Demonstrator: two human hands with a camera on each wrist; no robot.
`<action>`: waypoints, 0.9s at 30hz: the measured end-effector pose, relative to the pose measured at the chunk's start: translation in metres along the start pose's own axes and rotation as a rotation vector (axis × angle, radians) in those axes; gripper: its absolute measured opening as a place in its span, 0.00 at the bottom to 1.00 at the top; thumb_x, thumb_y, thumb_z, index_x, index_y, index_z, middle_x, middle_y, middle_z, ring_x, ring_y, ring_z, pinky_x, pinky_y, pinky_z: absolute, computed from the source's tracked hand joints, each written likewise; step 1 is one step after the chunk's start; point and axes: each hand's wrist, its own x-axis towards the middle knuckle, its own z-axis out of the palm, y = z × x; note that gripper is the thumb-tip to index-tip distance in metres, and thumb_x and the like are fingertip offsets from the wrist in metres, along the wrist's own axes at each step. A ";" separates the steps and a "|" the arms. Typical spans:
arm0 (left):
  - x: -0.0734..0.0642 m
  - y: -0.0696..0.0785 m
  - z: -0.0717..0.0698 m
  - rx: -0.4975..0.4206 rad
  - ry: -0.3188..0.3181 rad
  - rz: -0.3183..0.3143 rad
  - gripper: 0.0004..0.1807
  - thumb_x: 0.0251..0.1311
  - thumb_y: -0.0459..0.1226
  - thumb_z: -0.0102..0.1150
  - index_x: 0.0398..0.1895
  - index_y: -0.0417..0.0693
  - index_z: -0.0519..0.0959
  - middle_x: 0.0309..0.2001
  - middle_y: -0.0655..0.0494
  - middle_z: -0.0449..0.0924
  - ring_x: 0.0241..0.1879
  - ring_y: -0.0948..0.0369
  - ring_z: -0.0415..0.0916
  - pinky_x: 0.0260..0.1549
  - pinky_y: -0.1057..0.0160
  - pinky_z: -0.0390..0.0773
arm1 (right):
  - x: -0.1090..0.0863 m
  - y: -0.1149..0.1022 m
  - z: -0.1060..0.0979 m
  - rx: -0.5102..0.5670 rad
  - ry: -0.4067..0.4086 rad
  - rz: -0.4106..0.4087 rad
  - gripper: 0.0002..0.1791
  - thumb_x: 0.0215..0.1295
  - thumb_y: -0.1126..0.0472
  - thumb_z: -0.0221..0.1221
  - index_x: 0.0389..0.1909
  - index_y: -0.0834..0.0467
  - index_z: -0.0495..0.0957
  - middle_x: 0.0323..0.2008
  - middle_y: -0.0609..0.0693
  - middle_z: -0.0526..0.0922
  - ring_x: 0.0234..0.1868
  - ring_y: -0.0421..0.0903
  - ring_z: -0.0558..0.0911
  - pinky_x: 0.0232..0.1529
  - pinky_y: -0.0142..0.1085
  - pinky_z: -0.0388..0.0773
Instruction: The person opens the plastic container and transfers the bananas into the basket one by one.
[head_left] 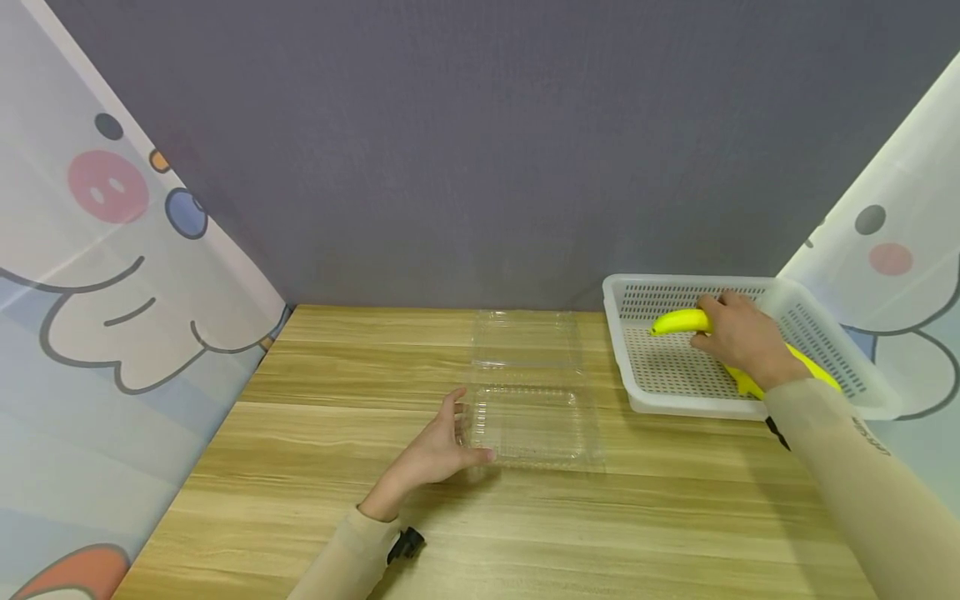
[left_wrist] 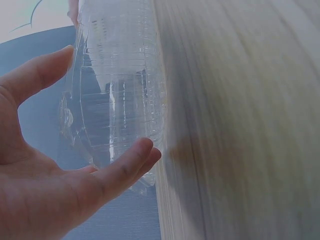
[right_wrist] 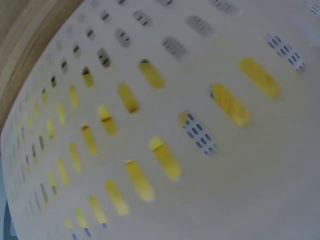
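A clear plastic clamshell box (head_left: 529,423) lies on the table, its lid (head_left: 525,340) folded back toward the wall. My left hand (head_left: 438,446) is at the box's left side, thumb by the near corner and fingers along the side. In the left wrist view, that hand's fingers (left_wrist: 125,165) are nearly straight against the clear plastic. My right hand (head_left: 738,333) grips a yellow banana (head_left: 678,322) over the white basket (head_left: 637,400). More yellow fruit (head_left: 813,367) shows beneath the right hand, partly hidden by it.
The perforated basket wall (right_wrist: 240,180) fills the right wrist view, with yellow showing through its slots. A dark grey wall (head_left: 450,167) stands behind the wooden table (head_left: 337,417). Cartoon-printed curtains (head_left: 67,333) hang on both sides.
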 end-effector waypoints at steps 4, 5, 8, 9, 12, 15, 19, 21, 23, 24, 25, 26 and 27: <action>-0.001 0.001 0.000 -0.005 -0.002 0.000 0.65 0.51 0.45 0.79 0.81 0.43 0.41 0.74 0.31 0.56 0.70 0.35 0.60 0.65 0.34 0.66 | -0.001 0.005 0.003 0.004 -0.021 0.017 0.32 0.63 0.57 0.67 0.62 0.68 0.68 0.49 0.71 0.70 0.47 0.66 0.71 0.41 0.63 0.75; -0.001 0.001 0.000 -0.005 -0.002 0.000 0.65 0.51 0.45 0.79 0.81 0.43 0.41 0.74 0.31 0.56 0.70 0.35 0.60 0.65 0.34 0.66 | -0.002 0.006 0.004 0.003 -0.026 0.022 0.32 0.63 0.56 0.67 0.63 0.68 0.68 0.50 0.71 0.70 0.48 0.66 0.70 0.42 0.64 0.75; -0.002 0.001 0.000 0.000 -0.001 -0.002 0.65 0.50 0.45 0.79 0.81 0.43 0.41 0.74 0.31 0.57 0.70 0.35 0.60 0.65 0.34 0.65 | -0.002 0.008 0.007 0.005 -0.033 0.026 0.32 0.64 0.56 0.67 0.62 0.68 0.67 0.50 0.71 0.70 0.48 0.66 0.70 0.41 0.65 0.75; -0.002 0.001 0.000 0.001 -0.001 -0.002 0.65 0.50 0.46 0.79 0.81 0.43 0.41 0.74 0.31 0.56 0.70 0.35 0.60 0.65 0.35 0.65 | -0.002 0.008 0.009 0.005 -0.031 0.025 0.31 0.63 0.56 0.66 0.62 0.67 0.68 0.49 0.70 0.70 0.47 0.66 0.70 0.40 0.64 0.76; -0.002 0.002 0.000 0.001 0.000 -0.002 0.65 0.50 0.45 0.79 0.81 0.43 0.41 0.74 0.31 0.56 0.70 0.35 0.60 0.65 0.35 0.66 | -0.003 0.009 0.010 0.002 -0.028 0.017 0.29 0.63 0.57 0.66 0.60 0.67 0.69 0.46 0.69 0.71 0.45 0.65 0.70 0.38 0.62 0.76; -0.002 0.002 0.000 0.001 0.001 -0.002 0.65 0.51 0.46 0.79 0.81 0.44 0.41 0.74 0.31 0.56 0.70 0.35 0.61 0.65 0.35 0.66 | -0.002 0.009 0.011 -0.003 -0.036 0.017 0.28 0.62 0.57 0.66 0.59 0.67 0.70 0.45 0.68 0.71 0.44 0.64 0.70 0.37 0.61 0.76; -0.002 0.002 0.000 0.002 0.001 -0.004 0.65 0.50 0.46 0.79 0.81 0.44 0.41 0.74 0.31 0.57 0.70 0.35 0.61 0.65 0.35 0.66 | -0.003 0.009 0.013 0.001 -0.068 0.034 0.30 0.62 0.57 0.66 0.61 0.66 0.69 0.48 0.69 0.71 0.46 0.65 0.70 0.40 0.64 0.76; -0.002 0.002 0.000 0.003 0.001 -0.004 0.65 0.51 0.46 0.79 0.81 0.44 0.42 0.74 0.32 0.56 0.70 0.35 0.61 0.65 0.35 0.66 | -0.003 0.009 0.014 0.006 -0.083 0.042 0.32 0.62 0.56 0.66 0.62 0.66 0.68 0.49 0.70 0.71 0.48 0.66 0.71 0.41 0.66 0.75; -0.001 0.002 0.000 0.007 0.001 -0.005 0.65 0.51 0.47 0.79 0.81 0.45 0.42 0.74 0.32 0.56 0.70 0.36 0.61 0.64 0.35 0.66 | -0.003 0.009 0.015 0.007 -0.094 0.047 0.32 0.62 0.56 0.66 0.63 0.65 0.68 0.50 0.70 0.71 0.48 0.67 0.72 0.42 0.68 0.74; -0.001 0.002 0.000 0.009 0.001 -0.005 0.64 0.51 0.47 0.79 0.81 0.45 0.42 0.74 0.32 0.56 0.70 0.36 0.61 0.64 0.35 0.66 | -0.003 0.009 0.016 0.008 -0.098 0.050 0.32 0.62 0.57 0.66 0.63 0.65 0.68 0.50 0.69 0.71 0.48 0.67 0.72 0.42 0.68 0.74; -0.001 0.002 0.000 0.009 0.001 -0.005 0.64 0.51 0.47 0.79 0.81 0.45 0.42 0.74 0.32 0.56 0.70 0.36 0.61 0.64 0.35 0.66 | -0.003 0.009 0.017 0.008 -0.102 0.050 0.31 0.62 0.57 0.66 0.62 0.65 0.68 0.49 0.69 0.71 0.48 0.66 0.72 0.42 0.68 0.74; -0.001 0.002 0.000 0.009 0.001 -0.005 0.64 0.51 0.47 0.79 0.81 0.44 0.42 0.74 0.32 0.56 0.70 0.36 0.61 0.64 0.35 0.67 | -0.002 0.009 0.017 0.007 -0.106 0.050 0.31 0.62 0.57 0.66 0.62 0.64 0.68 0.49 0.69 0.71 0.48 0.66 0.72 0.42 0.68 0.74; -0.001 0.002 0.000 0.011 0.001 -0.004 0.65 0.51 0.47 0.79 0.81 0.44 0.41 0.74 0.32 0.56 0.70 0.36 0.61 0.64 0.35 0.67 | -0.002 0.009 0.018 0.005 -0.109 0.049 0.30 0.62 0.57 0.66 0.62 0.64 0.68 0.48 0.68 0.71 0.47 0.65 0.72 0.41 0.67 0.75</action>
